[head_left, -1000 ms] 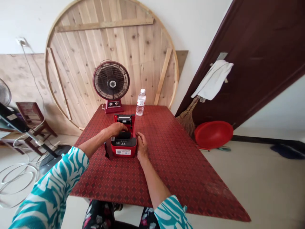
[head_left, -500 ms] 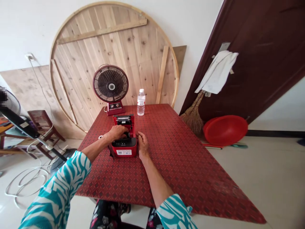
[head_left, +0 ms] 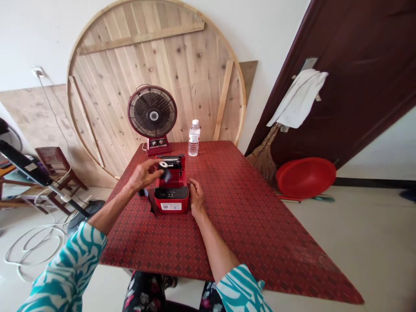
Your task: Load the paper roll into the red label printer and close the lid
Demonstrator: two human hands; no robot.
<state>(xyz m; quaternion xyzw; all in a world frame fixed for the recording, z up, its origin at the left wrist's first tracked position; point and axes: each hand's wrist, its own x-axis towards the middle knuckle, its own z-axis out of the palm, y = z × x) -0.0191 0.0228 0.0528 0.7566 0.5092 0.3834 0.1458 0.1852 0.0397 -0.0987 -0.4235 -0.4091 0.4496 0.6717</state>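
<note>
A small red and black printer [head_left: 171, 200] stands on the red patterned table [head_left: 253, 225] with its lid raised and its inside showing. Above its left side, my left hand [head_left: 145, 174] pinches a small roll [head_left: 164, 169] with a white end and a dark, blurred body. My right hand [head_left: 196, 196] rests against the printer's right side, its fingers bent along the edge; nothing is seen in it. A dark object lies by the printer's left side, partly hidden under my left wrist.
Behind the printer stand a red fan [head_left: 152, 116] and a water bottle [head_left: 194, 138]. A round wooden board [head_left: 182, 65] leans on the wall. To the right are a broom [head_left: 264, 158] and a red basin [head_left: 307, 177]; a wooden chair [head_left: 58, 167] is at left.
My left hand has come up and left out of the printer, with the roll now between its fingers. My right hand has stayed at the printer's side. The view has shifted slightly.
</note>
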